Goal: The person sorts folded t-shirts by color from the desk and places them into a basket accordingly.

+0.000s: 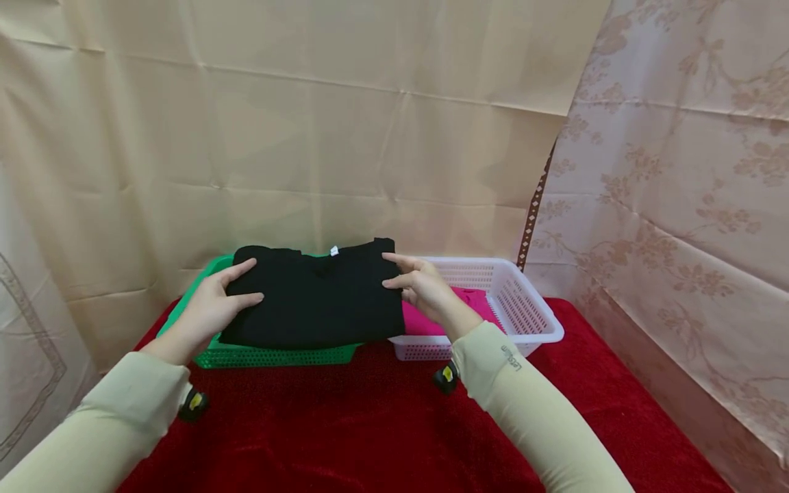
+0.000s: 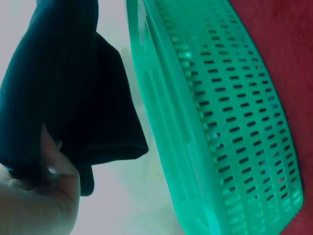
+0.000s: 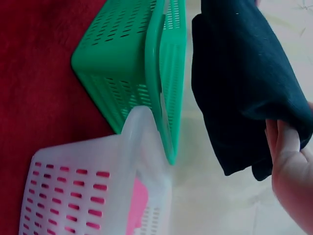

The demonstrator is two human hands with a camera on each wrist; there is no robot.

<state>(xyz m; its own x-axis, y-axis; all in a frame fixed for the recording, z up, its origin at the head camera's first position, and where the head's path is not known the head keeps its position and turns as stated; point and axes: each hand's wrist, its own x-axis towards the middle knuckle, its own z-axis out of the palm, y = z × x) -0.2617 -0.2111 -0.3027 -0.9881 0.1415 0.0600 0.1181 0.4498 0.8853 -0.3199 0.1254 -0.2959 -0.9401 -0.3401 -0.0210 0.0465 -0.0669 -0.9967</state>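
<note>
A folded black garment [image 1: 320,301] with a small white label at its upper edge is held up over the green basket [image 1: 277,357]. My left hand [image 1: 211,308] grips its left side, fingers on the near face. At the opposite side, my right hand [image 1: 427,287] holds the garment's right edge. Both wrist views show the black cloth [image 2: 73,93] folded in layers and raised clear of the green basket wall [image 3: 122,54]. The garment hides most of the basket's inside in the head view.
To the right, touching the green basket, stands a white basket [image 1: 531,320] with a bright pink cloth [image 1: 477,301] inside. Both baskets rest on a red velvety cover [image 1: 345,431]. A beige curtain [image 1: 308,137] hangs behind, and a floral one [image 1: 696,178] at the right.
</note>
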